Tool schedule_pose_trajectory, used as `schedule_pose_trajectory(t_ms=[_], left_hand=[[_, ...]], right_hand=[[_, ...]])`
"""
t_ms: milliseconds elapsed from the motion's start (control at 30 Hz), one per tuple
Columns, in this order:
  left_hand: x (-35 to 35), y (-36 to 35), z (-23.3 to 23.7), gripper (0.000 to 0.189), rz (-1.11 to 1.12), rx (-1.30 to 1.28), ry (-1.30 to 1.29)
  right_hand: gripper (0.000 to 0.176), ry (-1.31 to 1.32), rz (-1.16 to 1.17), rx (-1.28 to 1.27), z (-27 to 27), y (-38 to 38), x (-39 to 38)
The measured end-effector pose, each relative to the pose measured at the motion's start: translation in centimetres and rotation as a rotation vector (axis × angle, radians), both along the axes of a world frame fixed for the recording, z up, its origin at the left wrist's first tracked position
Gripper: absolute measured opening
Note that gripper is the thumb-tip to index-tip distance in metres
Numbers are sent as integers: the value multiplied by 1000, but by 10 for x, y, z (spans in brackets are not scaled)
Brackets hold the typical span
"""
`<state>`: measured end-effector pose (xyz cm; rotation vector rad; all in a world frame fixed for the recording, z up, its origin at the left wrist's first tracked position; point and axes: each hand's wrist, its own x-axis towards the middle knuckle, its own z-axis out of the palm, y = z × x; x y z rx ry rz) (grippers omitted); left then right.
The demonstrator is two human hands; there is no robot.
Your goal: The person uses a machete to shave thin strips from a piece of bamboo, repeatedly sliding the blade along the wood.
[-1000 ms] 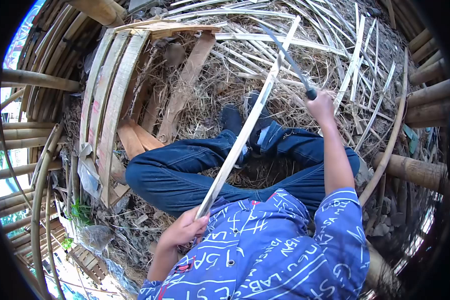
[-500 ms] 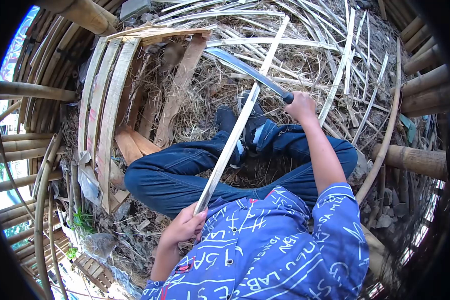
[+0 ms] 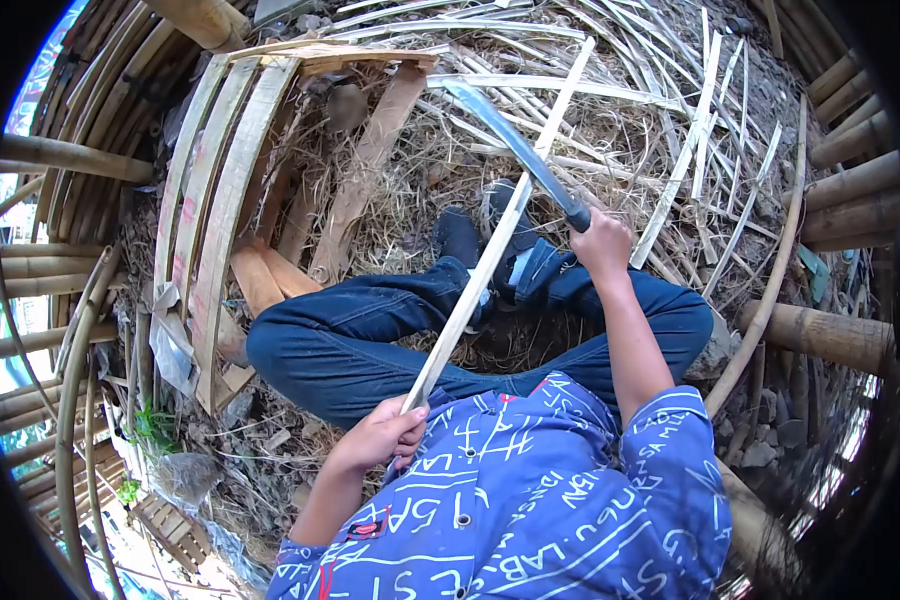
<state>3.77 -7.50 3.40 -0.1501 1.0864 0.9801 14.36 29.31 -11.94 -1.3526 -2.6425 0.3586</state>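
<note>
My left hand (image 3: 383, 435) is closed around the near end of a long, pale bamboo strip (image 3: 467, 305), low by my shirt front. From there the strip slants up and to the right, across my crossed legs and shoes. In my right hand (image 3: 605, 246) is the dark handle of a long-bladed machete (image 3: 500, 125), its blade pointing up and left. The blade crosses the strip above my shoes and appears to touch it.
Many loose bamboo strips (image 3: 685, 150) and curly shavings (image 3: 410, 190) cover the ground ahead. To the left stands a slatted wooden crate (image 3: 235, 165). Bamboo poles (image 3: 825, 335) run along both sides, with stones (image 3: 760, 450) at right and plastic scraps (image 3: 173, 350) at left.
The machete has turned so its blade slopes more steeply, and my right hand has dropped slightly. My left hand and the strip have shifted a little to the right in view.
</note>
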Motion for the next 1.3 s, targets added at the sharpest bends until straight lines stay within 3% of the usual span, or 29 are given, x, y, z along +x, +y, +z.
schedule_pose_trajectory(t_ms=[200,300,333,367,433,467,533,633,667,700,767,800,867,967,1100,1167,1300], left_hand=[[3,0,-3,16,68,12,-128],[2,16,-5,13,49,43,-29],[-1,16,-10,16,53,152,-57],[-1,16,-11,30,28,214,62],[-1,15,-8,57,133,349,-47],[-2,11,-8,57,130,352,-46],[-5,-6,-8,75,173,443,-261],[-6,-21,-10,77,93,380,-304],[-4,-20,-7,68,153,272,-313],[-4,-23,-9,42,220,154,-269],[0,-19,-15,20,215,34,24],[2,-16,-12,20,223,32,27],[7,-6,-3,22,25,13,343],[10,8,-4,22,-45,22,487],[21,29,-12,18,-100,19,606],[28,38,-16,18,-79,18,522],[36,40,-25,18,-191,167,768]], right_hand=[[21,35,-16,58,-10,-16,16],[19,129,139,1,-1,-40,20],[19,132,131,-51,5,-50,20],[19,137,123,-102,12,-58,19],[19,176,43,-235,24,-73,21],[19,211,10,-314,33,-79,22],[20,227,-9,-364,34,-85,27],[20,233,-19,-438,31,-93,34],[20,217,-14,-467,31,-95,37],[20,203,-5,-496,31,-97,37],[20,205,22,-510,34,-101,37],[20,206,38,-522,37,-104,38],[19,239,52,-572,46,-109,36],[19,295,90,-623,63,-118,35],[18,362,248,-694,92,-134,35],[19,357,310,-717,105,-140,34],[19,274,360,-713,113,-148,38]])
